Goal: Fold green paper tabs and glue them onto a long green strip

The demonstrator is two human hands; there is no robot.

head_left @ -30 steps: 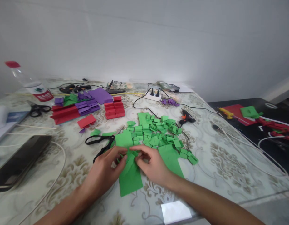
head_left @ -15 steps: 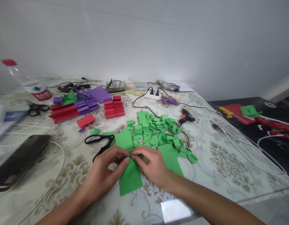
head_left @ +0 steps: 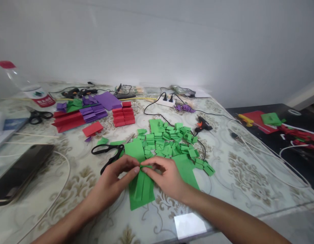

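Observation:
My left hand [head_left: 118,178] and my right hand [head_left: 169,178] meet at the front middle of the table. Between their closed fingertips they pinch the upper end of a creased green paper piece [head_left: 143,186]. Its lower part slopes down over a longer green paper strip [head_left: 135,203] lying flat on the table. My fingers partly cover the pinched end. Black-handled scissors [head_left: 118,151] lie just beyond my left hand, blades toward the strip. Past my fingers spreads a heap of small folded green paper pieces [head_left: 169,139]. Another green sheet [head_left: 184,169] lies beside my right hand.
A phone [head_left: 24,169] and a white cable [head_left: 68,166] lie at left. A bottle [head_left: 36,91] stands behind other scissors [head_left: 38,116]. Red folded paper [head_left: 123,117] and purple paper [head_left: 108,101] lie farther back. A glue gun [head_left: 203,125] and power strip [head_left: 165,101] trail cords.
The green piece between my fingertips has tilted up, and more of its creased face now shows above the flat strip. Both hands remain in nearly the same place.

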